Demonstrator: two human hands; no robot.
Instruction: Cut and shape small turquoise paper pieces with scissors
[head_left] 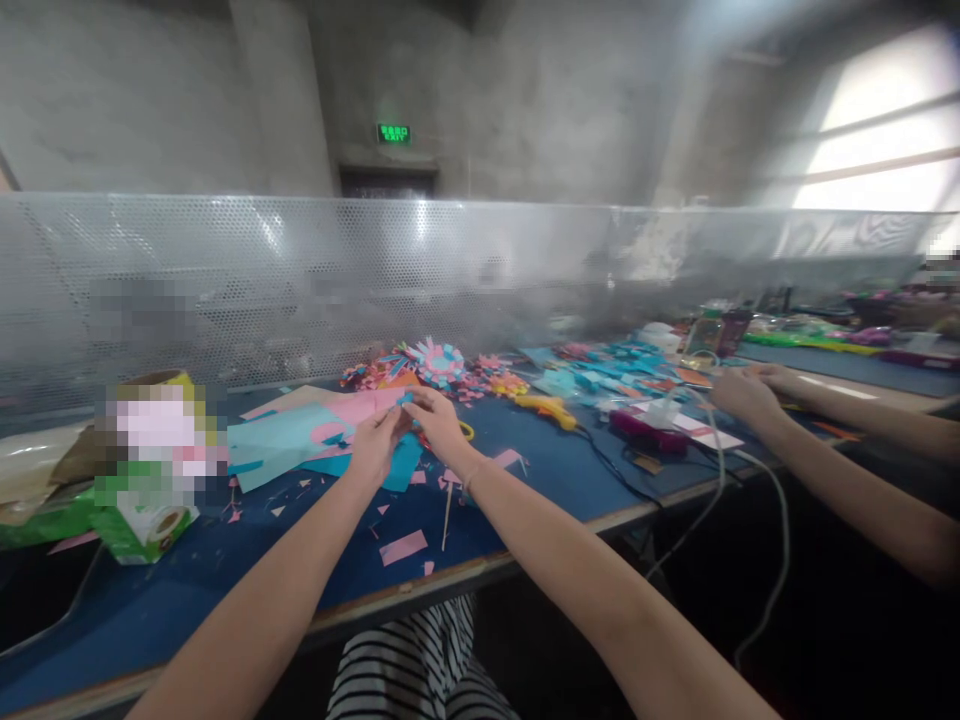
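My left hand [375, 445] and my right hand [437, 420] meet over the blue table [540, 480], fingers pinched together on a small teal paper piece [406, 398]. Beneath and left of them lie loose sheets of teal and pink paper [296, 435]. Just behind the hands sits a pile of finished paper flowers [439, 365] in pink, teal and orange. A thin wooden stick [447, 518] and pink paper scraps [403, 547] lie near the table's front edge.
A yellow glue gun [547, 408] with a black cord lies right of my hands. Another person's two hands [746, 392] work at the right beside a magenta tool [646, 432] and white cable. A green box [142, 525] stands left. A perforated metal screen [300, 280] backs the table.
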